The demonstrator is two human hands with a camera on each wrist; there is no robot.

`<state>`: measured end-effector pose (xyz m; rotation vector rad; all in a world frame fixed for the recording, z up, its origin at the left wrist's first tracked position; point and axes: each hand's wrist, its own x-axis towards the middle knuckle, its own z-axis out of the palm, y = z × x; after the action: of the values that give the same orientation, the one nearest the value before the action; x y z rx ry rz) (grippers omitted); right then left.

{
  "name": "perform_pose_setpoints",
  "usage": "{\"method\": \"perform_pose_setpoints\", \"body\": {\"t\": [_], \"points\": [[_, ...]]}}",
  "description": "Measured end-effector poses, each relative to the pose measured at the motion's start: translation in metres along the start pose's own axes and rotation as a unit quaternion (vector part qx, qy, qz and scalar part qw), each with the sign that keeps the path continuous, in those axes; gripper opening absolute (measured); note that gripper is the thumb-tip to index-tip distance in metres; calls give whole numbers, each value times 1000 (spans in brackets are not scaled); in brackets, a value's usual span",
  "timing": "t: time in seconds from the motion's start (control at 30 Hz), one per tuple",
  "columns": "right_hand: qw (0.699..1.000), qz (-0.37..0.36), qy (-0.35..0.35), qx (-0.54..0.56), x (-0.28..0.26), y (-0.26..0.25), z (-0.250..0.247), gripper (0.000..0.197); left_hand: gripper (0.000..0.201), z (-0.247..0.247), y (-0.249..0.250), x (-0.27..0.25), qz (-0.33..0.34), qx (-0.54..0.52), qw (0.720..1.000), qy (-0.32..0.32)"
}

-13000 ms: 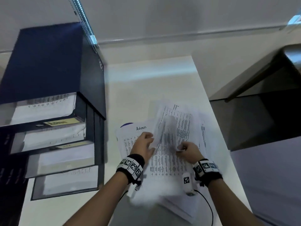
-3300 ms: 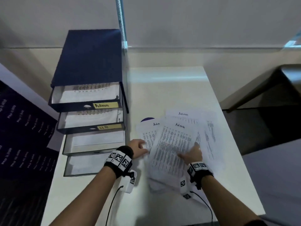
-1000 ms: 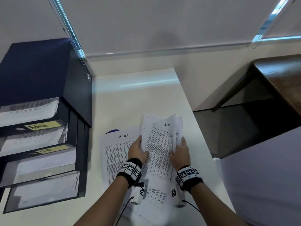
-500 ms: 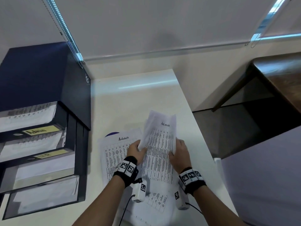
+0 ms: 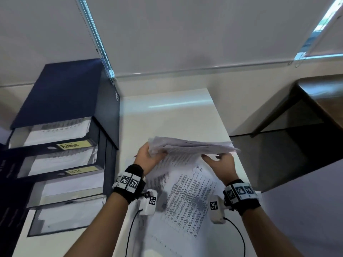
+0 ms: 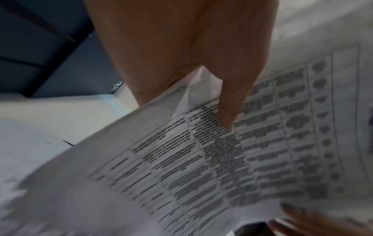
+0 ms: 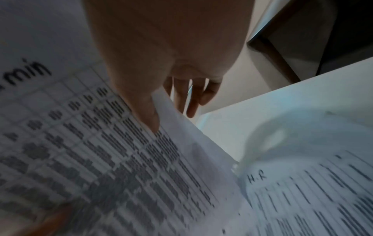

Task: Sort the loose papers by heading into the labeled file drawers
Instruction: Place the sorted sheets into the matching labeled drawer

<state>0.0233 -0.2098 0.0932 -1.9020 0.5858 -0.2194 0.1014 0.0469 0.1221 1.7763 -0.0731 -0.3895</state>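
Observation:
A thin stack of printed Admin papers [image 5: 191, 146] is lifted off the white table, held nearly flat between both hands. My left hand [image 5: 148, 159] grips its left edge, thumb on the print [image 6: 228, 111]. My right hand [image 5: 219, 162] pinches the right edge, thumb [image 7: 147, 115] on the sheet headed "Admin" [image 7: 80, 143]. Beneath them a sheet headed "H.R" [image 5: 193, 197] lies on the table [image 7: 302, 199]. The dark blue file cabinet [image 5: 65, 101] stands at the left with several drawers pulled out; the top one is labelled Admin [image 5: 74, 145], the second H.R [image 5: 81, 170].
The two lower drawers [image 5: 68, 190] hold white sheets and show no readable label. The white table [image 5: 167, 115] ends at a wall behind and drops off on the right, where a dark wooden desk [image 5: 319, 101] stands. Cables trail from both wrist cameras.
Both hands have raised the Admin sheets off the table and tipped them flat, uncovering the H.R sheet below. The head view has swung slightly left towards the cabinet.

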Motion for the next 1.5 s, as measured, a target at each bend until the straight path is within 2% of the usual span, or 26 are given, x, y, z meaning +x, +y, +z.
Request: {"method": "perform_pose_setpoints", "body": {"t": [0.1,0.2,0.27,0.3,0.33,0.37,0.4,0.5,0.57,0.63,0.7,0.83,0.93,1.0,1.03,1.13,1.17,1.2,1.27,1.33,1.43,1.5], "points": [[997,-47,-60,-1,-12,6,12,34,25,1,-7,-5,-24,43,999,3],[990,-122,-51,-40,-18,-10,17,39,16,-11,7,-18,-18,54,998,37],[991,-115,-73,-5,-19,-32,21,31,11,-26,21,-28,-4,54,997,64],[990,-105,-89,21,-21,-45,25,22,20,-35,27,-34,11,54,996,74],[990,-101,-90,41,-24,-60,30,13,37,-48,29,-39,25,55,995,84],[989,-110,-82,63,-28,-75,36,14,52,-60,35,-47,28,46,994,99],[985,-122,-86,84,-33,-87,42,23,60,-74,35,-53,33,31,992,116],[962,-122,-182,162,-56,-123,69,63,57,-117,39,-78,49,-30,985,165],[940,-96,-267,191,-73,-147,90,77,62,-149,40,-97,32,-79,975,206],[921,-124,-344,135,-90,-173,114,71,63,-186,38,-113,7,-133,961,240],[904,-162,-394,46,-108,-194,142,56,60,-224,38,-129,-19,-171,949,264],[885,-82,-454,56,-135,-231,192,46,63,-291,33,-152,-52,-183,936,295],[889,-11,-452,71,-139,-249,219,43,79,-329,28,-163,-96,-211,929,289],[886,31,-453,94,-134,-260,232,40,88,-347,27,-169,-111,-211,935,263],[885,49,-453,100,-131,-265,237,40,85,-353,27,-171,-120,-204,942,236],[891,98,-423,130,-117,-275,257,43,35,-358,32,-171,-118,-188,961,167],[898,105,-403,140,-113,-276,263,43,34,-361,30,-167,-112,-176,964,167],[904,111,-385,151,-110,-277,268,44,42,-362,29,-162,-100,-170,966,169],[907,115,-376,153,-111,-275,270,48,48,-366,28,-154,-73,-161,965,194],[894,128,-411,122,-120,-273,261,57,40,-369,27,-147,-47,-153,961,227],[854,135,-493,95,-127,-261,244,45,31,-373,27,-134,-16,-129,964,232],[849,121,-507,86,-124,-258,243,42,26,-377,23,-125,-14,-105,971,214]]}}
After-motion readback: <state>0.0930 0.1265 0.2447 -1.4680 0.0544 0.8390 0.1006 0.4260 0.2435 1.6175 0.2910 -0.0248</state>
